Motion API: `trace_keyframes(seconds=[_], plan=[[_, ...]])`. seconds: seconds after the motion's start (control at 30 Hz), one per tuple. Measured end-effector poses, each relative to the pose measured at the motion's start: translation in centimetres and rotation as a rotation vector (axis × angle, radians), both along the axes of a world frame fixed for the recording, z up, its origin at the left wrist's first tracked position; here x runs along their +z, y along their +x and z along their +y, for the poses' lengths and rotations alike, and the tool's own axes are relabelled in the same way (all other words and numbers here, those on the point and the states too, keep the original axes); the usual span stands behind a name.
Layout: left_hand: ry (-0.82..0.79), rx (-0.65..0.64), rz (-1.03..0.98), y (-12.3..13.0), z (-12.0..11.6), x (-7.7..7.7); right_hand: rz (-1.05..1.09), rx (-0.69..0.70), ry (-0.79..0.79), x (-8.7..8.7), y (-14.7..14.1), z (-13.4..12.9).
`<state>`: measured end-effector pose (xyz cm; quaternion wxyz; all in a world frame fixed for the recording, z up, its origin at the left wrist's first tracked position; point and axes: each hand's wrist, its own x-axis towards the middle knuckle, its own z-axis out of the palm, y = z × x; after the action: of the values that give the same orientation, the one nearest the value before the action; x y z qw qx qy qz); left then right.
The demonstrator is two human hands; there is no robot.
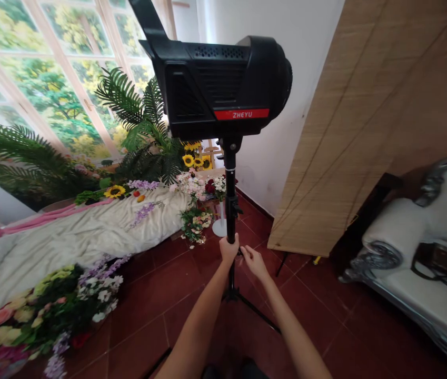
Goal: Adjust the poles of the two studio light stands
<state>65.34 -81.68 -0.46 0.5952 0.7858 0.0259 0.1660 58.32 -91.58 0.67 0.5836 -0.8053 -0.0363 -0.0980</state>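
A black studio light (211, 87) with a red ZHEYU label sits on top of a black light stand (230, 184) in front of me. My left hand (229, 249) is wrapped round the stand's pole below its upper clamp. Just to the right, my right hand (253, 261) pinches at a small dark knob (240, 252) on the pole's side; the fingers partly hide it. Below both hands, the stand's legs (258, 311) spread out over the floor.
A cream cloth (89, 231) lies at left, with flowers (45, 310) before it and palm leaves (140, 116) behind. A white flower stand (220, 227) rises beyond the pole. At right are a bamboo blind (314, 158) and a tufted sofa (424, 263) on red tiles (191, 279).
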Motion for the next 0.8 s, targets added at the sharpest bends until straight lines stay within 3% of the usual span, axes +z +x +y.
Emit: trace_keyframes(seconds=[0.23,0.6,0.73,0.8], plan=[[-0.042,0.047,0.055,0.0,-0.9,0.3,0.044,-0.004,0.083,-0.2,0.1,-0.2],[0.099,0.119,0.094,-1.1,-1.2,0.8,0.052,0.053,0.051,-1.2,0.4,-1.6],[0.135,0.045,0.093,-3.0,-0.1,1.3,0.055,0.025,0.049,-1.4,0.0,-1.4],[0.075,-0.027,0.062,-4.8,1.1,0.6,0.049,0.018,0.043,-1.3,-0.4,-1.1]])
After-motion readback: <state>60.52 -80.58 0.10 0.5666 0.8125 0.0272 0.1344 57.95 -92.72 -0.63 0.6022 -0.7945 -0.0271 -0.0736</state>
